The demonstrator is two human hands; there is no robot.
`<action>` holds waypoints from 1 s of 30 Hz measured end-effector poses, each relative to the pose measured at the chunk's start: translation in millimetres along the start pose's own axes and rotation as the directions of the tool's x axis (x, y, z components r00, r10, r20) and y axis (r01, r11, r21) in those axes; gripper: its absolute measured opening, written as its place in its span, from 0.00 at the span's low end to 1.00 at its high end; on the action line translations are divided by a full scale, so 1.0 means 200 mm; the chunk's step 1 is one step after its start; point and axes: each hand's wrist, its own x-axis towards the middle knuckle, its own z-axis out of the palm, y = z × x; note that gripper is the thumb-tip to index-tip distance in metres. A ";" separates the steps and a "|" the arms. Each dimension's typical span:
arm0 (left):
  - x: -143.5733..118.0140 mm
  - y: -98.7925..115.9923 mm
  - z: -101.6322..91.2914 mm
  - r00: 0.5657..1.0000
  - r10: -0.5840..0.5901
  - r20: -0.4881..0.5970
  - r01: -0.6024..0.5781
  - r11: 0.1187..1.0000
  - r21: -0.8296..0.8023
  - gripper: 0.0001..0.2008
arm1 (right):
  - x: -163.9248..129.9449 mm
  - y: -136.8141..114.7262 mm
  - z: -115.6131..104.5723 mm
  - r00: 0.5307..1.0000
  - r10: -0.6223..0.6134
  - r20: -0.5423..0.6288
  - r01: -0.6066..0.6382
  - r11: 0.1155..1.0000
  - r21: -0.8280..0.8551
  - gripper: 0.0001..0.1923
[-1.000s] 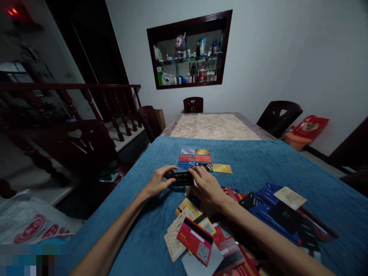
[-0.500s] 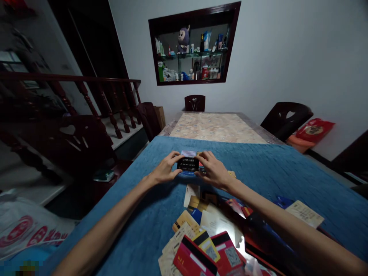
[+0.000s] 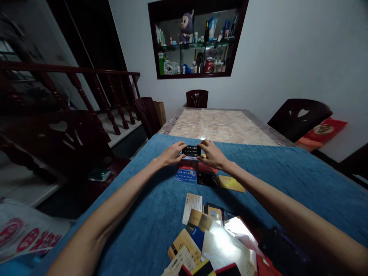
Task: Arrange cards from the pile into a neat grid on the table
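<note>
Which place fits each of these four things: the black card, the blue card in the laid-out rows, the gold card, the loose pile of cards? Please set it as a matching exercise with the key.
Things:
1. black card
2. blue card
3. gold card
4. loose pile of cards

Places:
A. right end of the nearest laid-out row
B. nearest the camera, on the blue cloth
C. between the left hand and right hand, at the far end of the rows
D. left end of the nearest laid-out row

Pairs: 1-C, 2-D, 3-A, 4-B
</note>
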 end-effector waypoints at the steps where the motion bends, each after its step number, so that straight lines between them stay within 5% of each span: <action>1: 0.03 -0.03 0.01 1.000 -0.007 0.004 0.007 1.000 0.011 0.20 | 0.03 0.02 0.02 1.000 0.016 0.002 -0.016 1.000 0.006 0.23; 19: 0.33 -0.28 0.22 0.963 -0.206 0.175 0.187 0.975 0.116 0.17 | 0.30 0.26 0.25 0.965 0.203 0.167 -0.207 0.978 0.004 0.23; 30: 0.38 -0.29 0.24 0.920 -0.299 0.252 0.270 0.952 0.145 0.14 | 0.32 0.31 0.32 0.936 0.267 0.230 -0.286 0.957 0.053 0.20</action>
